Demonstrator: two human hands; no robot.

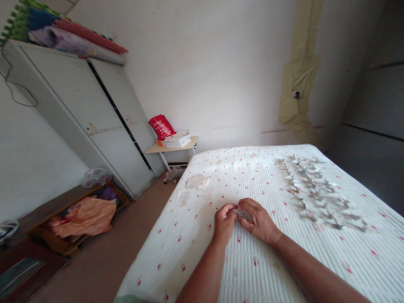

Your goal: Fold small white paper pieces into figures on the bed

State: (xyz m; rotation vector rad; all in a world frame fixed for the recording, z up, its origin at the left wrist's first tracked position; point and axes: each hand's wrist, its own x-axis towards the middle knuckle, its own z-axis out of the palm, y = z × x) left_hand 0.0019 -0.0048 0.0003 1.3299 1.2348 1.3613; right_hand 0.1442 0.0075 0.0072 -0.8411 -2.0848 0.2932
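1. Small paper piece (237, 211), pale, seemingly folded; one item. Location: between the fingertips of both hands, above the near-middle of the bed. Details largely covered by fingers; exact form cannot be told.

2. Left hand (223, 216): grip closed in a pinch on the piece's left side, thumb and fingers together.

3. Right hand (259, 219): grip grasping the opposite side, fingers curled, thumb beneath.

4. Folded paper shapes (311, 185), pale and greyish, many; pointed outlines, set in loose rows on the right part of the bed. Condition: apparently complete, judging by their similar form. Exact count not legible.

5. Loose paper sheets (206, 193), several, thin, flat, some overlapping; on the left part of the bed, beyond the left hand. Condition: seemingly unworked.

6. State of progress, by judgement: well advanced. Rows of shaped pieces done; the held piece appears partway through; the flat sheets unshaped.

7. Bed (176, 261), ribbed white cover with small red motifs; bears items 4 and 5.

8. Side table (151, 149), beyond the bed's far left corner; holds a red bag (161, 127) and a white box (179, 142).

9. Wardrobe (69, 94), pale, two-doored, at left; rolled mats (72, 41) on top.
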